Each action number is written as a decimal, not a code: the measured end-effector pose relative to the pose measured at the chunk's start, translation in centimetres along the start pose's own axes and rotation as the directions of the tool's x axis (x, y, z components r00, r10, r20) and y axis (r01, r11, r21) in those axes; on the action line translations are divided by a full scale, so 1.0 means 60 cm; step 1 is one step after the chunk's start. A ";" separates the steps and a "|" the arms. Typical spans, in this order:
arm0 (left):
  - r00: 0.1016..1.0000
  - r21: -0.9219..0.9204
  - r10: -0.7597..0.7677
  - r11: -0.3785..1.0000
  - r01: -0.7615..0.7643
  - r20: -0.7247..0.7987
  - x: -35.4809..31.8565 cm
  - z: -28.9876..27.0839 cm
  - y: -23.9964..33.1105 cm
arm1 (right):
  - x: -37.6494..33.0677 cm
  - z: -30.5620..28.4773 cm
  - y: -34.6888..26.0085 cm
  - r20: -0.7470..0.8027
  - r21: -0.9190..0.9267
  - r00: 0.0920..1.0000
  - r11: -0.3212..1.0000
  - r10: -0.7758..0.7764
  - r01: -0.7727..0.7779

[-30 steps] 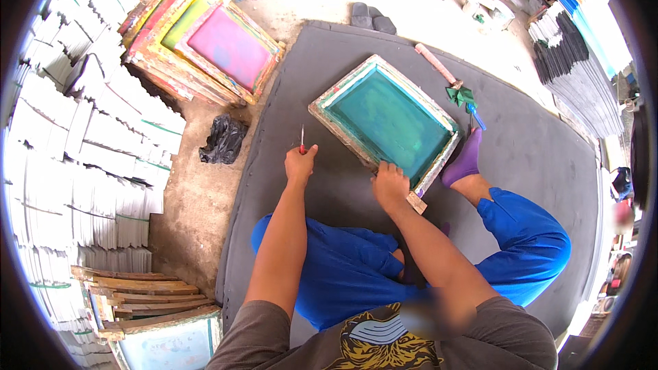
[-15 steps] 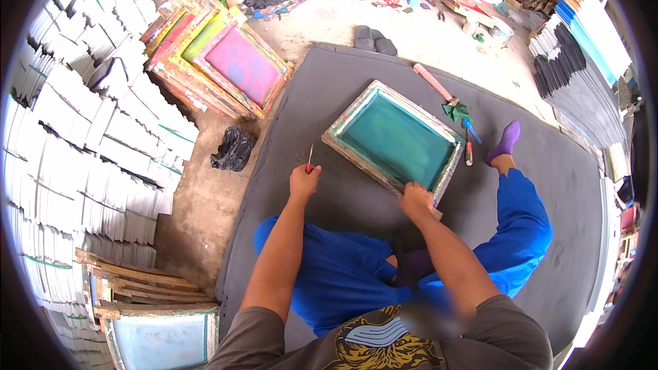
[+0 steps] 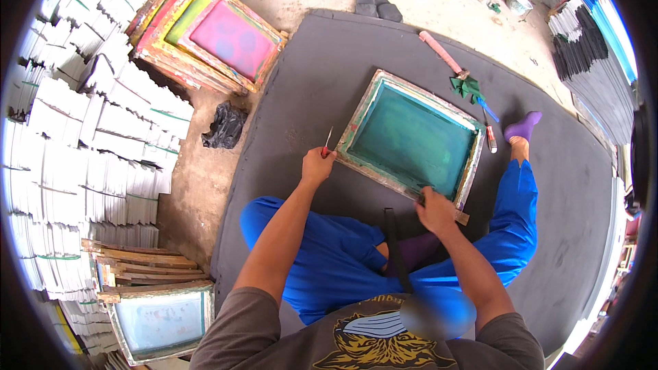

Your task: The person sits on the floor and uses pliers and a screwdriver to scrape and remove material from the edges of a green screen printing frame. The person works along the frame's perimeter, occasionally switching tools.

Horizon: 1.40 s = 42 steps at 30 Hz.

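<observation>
Head view, looking down on a person seated on a dark grey mat (image 3: 329,68) spread over the floor. A wooden printing frame (image 3: 411,138) with a teal-green mesh lies flat on the mat just ahead of the knees, turned at a slant. The left hand (image 3: 317,166) is at the frame's near left corner, its fingers clenched around a small blade with a red handle (image 3: 327,145) whose thin metal tip points away from the body, just beside the frame's edge. The right hand (image 3: 434,209) rests on the frame's near right corner, fingers curled over the wooden edge and gripping it. Beyond the frame lie a pink stick (image 3: 442,53), a green rag (image 3: 467,87) and a pen-like tool (image 3: 491,136), all apart from both hands. A foot in a purple sock (image 3: 522,125) lies to the right of the frame. Off the mat, to the left, are a crumpled black bag (image 3: 223,125), a stack of coloured frames (image 3: 219,41) and piles of white sheets (image 3: 82,130).
</observation>
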<state>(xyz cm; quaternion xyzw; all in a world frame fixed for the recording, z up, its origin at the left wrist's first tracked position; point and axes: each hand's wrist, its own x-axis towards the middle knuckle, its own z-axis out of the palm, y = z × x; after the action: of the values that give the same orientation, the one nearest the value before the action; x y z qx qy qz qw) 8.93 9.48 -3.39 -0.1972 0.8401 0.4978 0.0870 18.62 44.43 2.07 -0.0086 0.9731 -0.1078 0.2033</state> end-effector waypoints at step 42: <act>0.990 -0.231 -0.104 0.965 0.125 0.100 0.063 -0.002 0.023 | 0.214 0.093 -0.306 -0.489 0.549 0.868 0.745 -0.080 0.378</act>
<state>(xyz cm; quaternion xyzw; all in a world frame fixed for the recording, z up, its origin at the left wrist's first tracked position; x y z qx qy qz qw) 4.94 9.04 -3.53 -0.2323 0.7573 0.5968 0.1281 8.55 24.55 -4.05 -0.0387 0.8911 -0.4501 -0.0436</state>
